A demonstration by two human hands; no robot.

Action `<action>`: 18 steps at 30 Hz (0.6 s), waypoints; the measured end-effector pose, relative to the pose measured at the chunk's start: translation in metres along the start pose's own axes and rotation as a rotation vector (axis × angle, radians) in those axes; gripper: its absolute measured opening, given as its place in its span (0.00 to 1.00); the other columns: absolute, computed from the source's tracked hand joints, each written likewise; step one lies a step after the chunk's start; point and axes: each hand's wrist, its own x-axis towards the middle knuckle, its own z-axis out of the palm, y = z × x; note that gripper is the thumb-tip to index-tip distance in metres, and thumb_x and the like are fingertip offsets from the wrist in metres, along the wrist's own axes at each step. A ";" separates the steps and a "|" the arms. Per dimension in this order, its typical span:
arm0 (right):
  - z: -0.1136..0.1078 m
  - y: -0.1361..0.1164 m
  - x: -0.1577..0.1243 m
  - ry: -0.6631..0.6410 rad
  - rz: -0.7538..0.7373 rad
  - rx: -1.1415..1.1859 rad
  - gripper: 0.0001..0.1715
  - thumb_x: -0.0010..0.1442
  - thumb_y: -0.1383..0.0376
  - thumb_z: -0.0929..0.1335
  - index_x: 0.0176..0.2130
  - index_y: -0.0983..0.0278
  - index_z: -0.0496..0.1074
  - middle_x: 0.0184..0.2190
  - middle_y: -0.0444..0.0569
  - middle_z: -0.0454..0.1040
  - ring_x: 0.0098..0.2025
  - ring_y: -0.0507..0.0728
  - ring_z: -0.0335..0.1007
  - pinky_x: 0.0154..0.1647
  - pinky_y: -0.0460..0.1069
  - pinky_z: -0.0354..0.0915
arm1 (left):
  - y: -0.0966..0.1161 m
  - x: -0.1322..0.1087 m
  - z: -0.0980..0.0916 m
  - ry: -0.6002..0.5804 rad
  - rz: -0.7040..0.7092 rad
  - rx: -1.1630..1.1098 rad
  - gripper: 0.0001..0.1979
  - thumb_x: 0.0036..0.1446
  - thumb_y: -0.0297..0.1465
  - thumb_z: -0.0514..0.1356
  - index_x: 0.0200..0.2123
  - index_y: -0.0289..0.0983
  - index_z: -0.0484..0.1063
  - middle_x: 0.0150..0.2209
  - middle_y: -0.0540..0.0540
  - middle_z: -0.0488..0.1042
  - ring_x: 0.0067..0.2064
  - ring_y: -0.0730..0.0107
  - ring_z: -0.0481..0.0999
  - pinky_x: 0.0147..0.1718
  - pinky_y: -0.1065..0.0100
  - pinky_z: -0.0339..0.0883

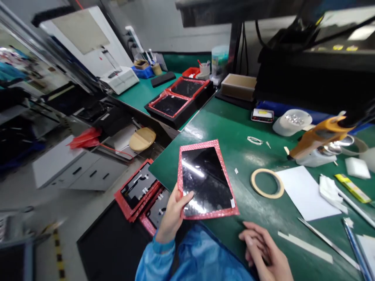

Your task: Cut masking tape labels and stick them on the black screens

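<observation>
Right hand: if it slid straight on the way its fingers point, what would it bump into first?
Probably the near corner of the red bubble wrap bordering the black panel; the right hand might pass underneath, since height is unclear.

- Twelve o'clock: a plain light-grey wall (pixel 202 39) behind the benches.
- One o'clock: a dark overhead shelf (pixel 249 11) juts out.
- Two o'clock: a bright patch of light (pixel 360 33), blurred.
- Middle round to four o'clock: a green worktop (pixel 246 207), glossy with reflected light.
- Ten o'clock: a second green worktop (pixel 140 93).
- Nine o'clock: a white drawer cabinet (pixel 84 171) with dark handles.
- Eight o'clock: grey floor (pixel 38 214), marked with yellow-and-black striped tape (pixel 58 249).
</observation>
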 end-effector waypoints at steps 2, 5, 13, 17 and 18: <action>0.008 -0.016 0.013 -0.088 0.047 0.043 0.34 0.74 0.34 0.74 0.56 0.58 0.84 0.37 0.51 0.84 0.26 0.55 0.78 0.22 0.47 0.77 | -0.017 -0.027 -0.009 0.107 -0.025 -0.011 0.43 0.47 0.42 0.85 0.66 0.45 0.82 0.56 0.41 0.91 0.63 0.41 0.89 0.66 0.50 0.83; 0.004 -0.024 0.028 -0.252 0.029 0.025 0.39 0.72 0.30 0.73 0.53 0.61 0.86 0.26 0.46 0.76 0.23 0.56 0.77 0.20 0.46 0.76 | -0.041 -0.054 -0.024 0.259 -0.041 0.042 0.45 0.46 0.42 0.85 0.67 0.46 0.81 0.55 0.44 0.91 0.63 0.46 0.89 0.67 0.54 0.81; -0.012 -0.019 0.031 -0.261 0.011 -0.010 0.34 0.77 0.36 0.72 0.58 0.60 0.85 0.33 0.51 0.84 0.31 0.57 0.85 0.30 0.47 0.85 | -0.082 -0.079 -0.045 0.428 -0.197 -0.005 0.29 0.43 0.45 0.85 0.48 0.47 0.86 0.46 0.48 0.92 0.59 0.45 0.92 0.68 0.51 0.81; -0.016 -0.012 0.031 -0.114 -0.024 0.012 0.31 0.77 0.38 0.74 0.61 0.59 0.82 0.38 0.51 0.85 0.36 0.58 0.87 0.33 0.49 0.88 | -0.100 -0.079 -0.048 0.309 -0.394 -0.180 0.28 0.47 0.53 0.81 0.47 0.44 0.89 0.55 0.38 0.92 0.71 0.34 0.84 0.77 0.39 0.72; -0.018 -0.011 0.031 -0.091 -0.033 0.011 0.31 0.76 0.39 0.75 0.61 0.58 0.81 0.40 0.52 0.85 0.38 0.58 0.87 0.34 0.49 0.89 | -0.103 -0.078 -0.049 0.277 -0.437 -0.195 0.30 0.48 0.54 0.80 0.48 0.43 0.89 0.57 0.37 0.91 0.74 0.33 0.81 0.78 0.38 0.70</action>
